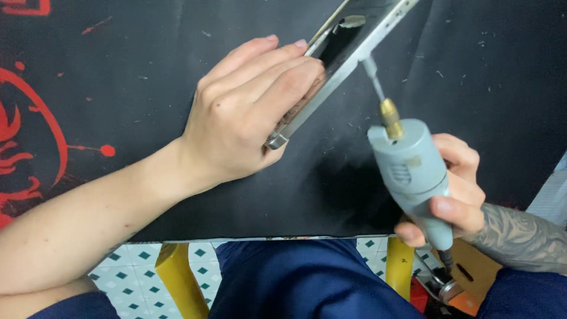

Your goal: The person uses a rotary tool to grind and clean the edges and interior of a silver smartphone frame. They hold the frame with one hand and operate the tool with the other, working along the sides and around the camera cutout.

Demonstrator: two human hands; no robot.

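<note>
Metal-framed phone body (pixel 348 56) tilted, grey rotary tool (pixel 413 177) at edge

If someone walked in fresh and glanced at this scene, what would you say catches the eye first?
First, the grey handheld rotary tool in the right hand at lower right, its thin bit touching the edge of a flat metal-framed device. The left hand steadies that device at centre, tilted on edge over the black mat, which carries red markings at far left.
</note>
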